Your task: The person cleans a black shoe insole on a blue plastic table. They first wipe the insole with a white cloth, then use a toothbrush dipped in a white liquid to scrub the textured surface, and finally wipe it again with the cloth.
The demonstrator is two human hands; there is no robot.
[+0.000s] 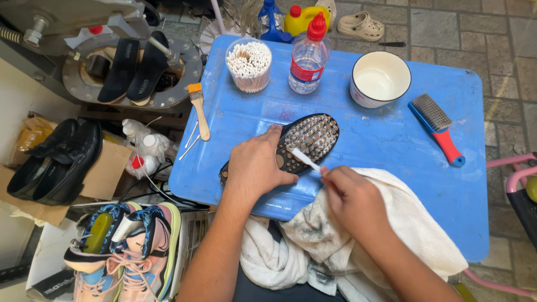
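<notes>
A black shoe (310,137) lies sole up on the blue plastic table (391,140), its studded sole facing me. My left hand (254,168) presses down on the shoe's heel end and holds it still. My right hand (349,193) grips a small white brush (305,158) whose tip touches the sole near the middle. A dirty white towel (391,223) lies under my right hand and hangs over the table's near edge into my lap.
On the table stand a tub of cotton swabs (249,64), a clear bottle with a red cap (309,53), a white bowl (380,78), a wire brush with a red-blue handle (439,128) and a paint brush (198,109). Black loafers (56,162) and colourful sneakers (126,246) sit at left.
</notes>
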